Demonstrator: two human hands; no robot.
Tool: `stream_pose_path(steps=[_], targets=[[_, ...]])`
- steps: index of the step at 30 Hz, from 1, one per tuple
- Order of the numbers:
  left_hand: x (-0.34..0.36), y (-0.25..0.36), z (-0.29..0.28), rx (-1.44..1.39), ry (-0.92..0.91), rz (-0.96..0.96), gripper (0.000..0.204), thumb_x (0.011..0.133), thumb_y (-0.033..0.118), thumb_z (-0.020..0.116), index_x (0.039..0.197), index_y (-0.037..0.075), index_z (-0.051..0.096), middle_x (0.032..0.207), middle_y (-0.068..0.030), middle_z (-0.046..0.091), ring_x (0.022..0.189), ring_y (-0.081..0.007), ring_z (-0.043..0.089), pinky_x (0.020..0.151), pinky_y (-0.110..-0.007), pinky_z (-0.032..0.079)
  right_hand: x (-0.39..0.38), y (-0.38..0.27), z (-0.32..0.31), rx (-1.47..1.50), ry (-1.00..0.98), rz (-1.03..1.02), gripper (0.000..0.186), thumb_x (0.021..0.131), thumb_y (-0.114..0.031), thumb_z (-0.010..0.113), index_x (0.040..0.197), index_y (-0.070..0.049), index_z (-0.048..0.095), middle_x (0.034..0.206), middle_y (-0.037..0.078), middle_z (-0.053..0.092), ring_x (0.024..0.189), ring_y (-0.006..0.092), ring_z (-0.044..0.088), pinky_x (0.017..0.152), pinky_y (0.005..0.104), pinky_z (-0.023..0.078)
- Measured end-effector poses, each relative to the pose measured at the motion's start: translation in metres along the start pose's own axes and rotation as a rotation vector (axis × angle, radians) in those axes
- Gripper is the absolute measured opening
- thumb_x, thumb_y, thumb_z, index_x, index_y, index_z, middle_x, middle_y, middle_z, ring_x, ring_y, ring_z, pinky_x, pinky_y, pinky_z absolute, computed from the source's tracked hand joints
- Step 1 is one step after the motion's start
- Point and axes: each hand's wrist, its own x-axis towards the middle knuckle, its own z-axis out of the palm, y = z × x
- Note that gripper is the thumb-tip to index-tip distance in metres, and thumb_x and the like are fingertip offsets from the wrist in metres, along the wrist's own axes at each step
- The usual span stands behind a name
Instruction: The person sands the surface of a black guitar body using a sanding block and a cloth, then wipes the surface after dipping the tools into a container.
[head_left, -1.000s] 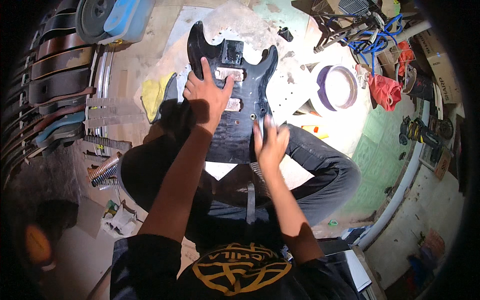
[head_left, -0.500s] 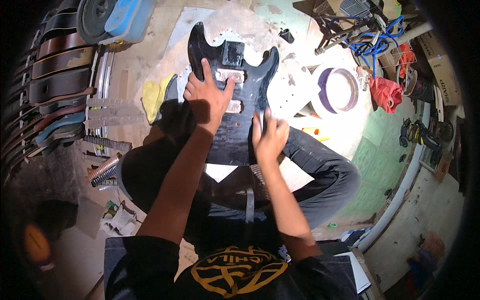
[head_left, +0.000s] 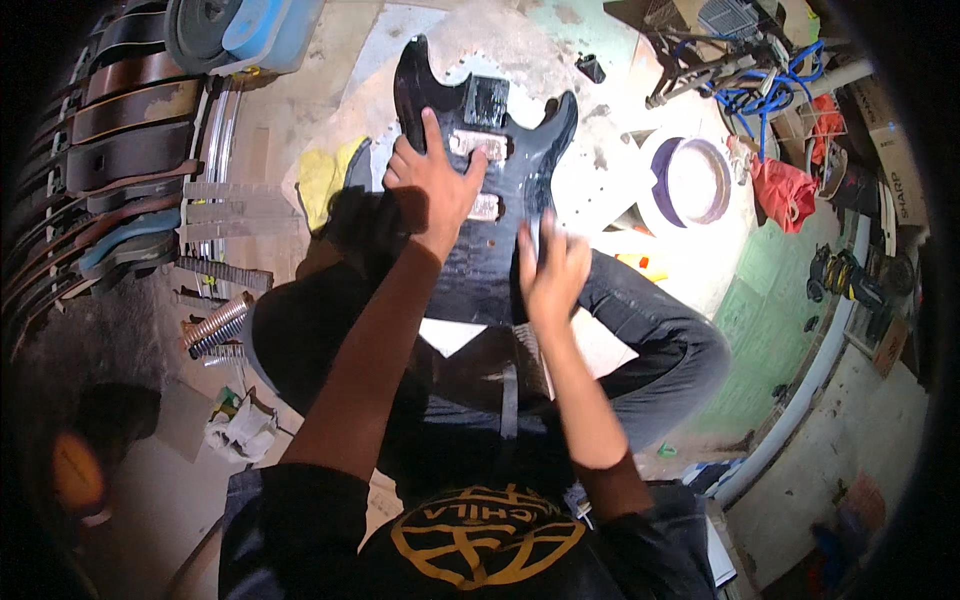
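A dark, glossy guitar body with two horns, a neck pocket and two pickup cavities lies across my lap. My left hand grips it on the left half, index finger stretched along the top, thumb by the upper cavity, other fingers bent over the edge. At the lower right edge, my right hand is closed on a small pale flat piece, blurred and partly hidden by the fingers, against the body.
Stacked guitar bodies line the left, below a plastic tub. A yellow cloth lies left of me. A purple-and-white round container, red fabric and tangled blue hose sit right. Grey-jeaned legs frame the work.
My right hand has shifted slightly up and right along the body's edge, blurred in motion. The view has moved a little, so guitar and surroundings appear further right. My left hand keeps its place.
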Motion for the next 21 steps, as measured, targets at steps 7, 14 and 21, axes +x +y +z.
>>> stream_pose_path(steps=[7, 14, 21], targets=[[0.003, 0.013, 0.001, -0.040, -0.006, 0.018, 0.093, 0.087, 0.061, 0.070, 0.160, 0.012, 0.041, 0.134, -0.0383, 0.052, 0.117, -0.0514, 0.057, 0.100, -0.059, 0.044, 0.058, -0.002, 0.013, -0.086, 0.011, 0.053, 0.045, 0.088, -0.026, 0.083, 0.127, -0.011, 0.068, 0.096, 0.022, 0.059, 0.090, 0.0411, 0.058, 0.079, 0.0512, 0.046], [0.006, 0.003, -0.003, 0.001, 0.033, 0.014, 0.093, 0.087, 0.061, 0.070, 0.160, 0.011, 0.041, 0.132, -0.0383, 0.054, 0.115, -0.0511, 0.058, 0.097, -0.059, 0.046, 0.021, -0.006, 0.006, -0.079, 0.024, -0.043, 0.043, 0.086, -0.021, 0.085, 0.124, -0.006, 0.069, 0.096, 0.020, 0.061, 0.091, 0.0364, 0.060, 0.080, 0.0464, 0.047], [0.002, -0.003, -0.001, 0.027, -0.008, -0.016, 0.094, 0.086, 0.063, 0.070, 0.161, 0.014, 0.041, 0.135, -0.0374, 0.052, 0.118, -0.0509, 0.057, 0.102, -0.059, 0.044, -0.004, -0.008, -0.009, -0.018, -0.057, -0.026, 0.049, 0.084, -0.026, 0.086, 0.129, -0.014, 0.069, 0.101, 0.022, 0.059, 0.098, 0.0419, 0.060, 0.084, 0.0510, 0.047]])
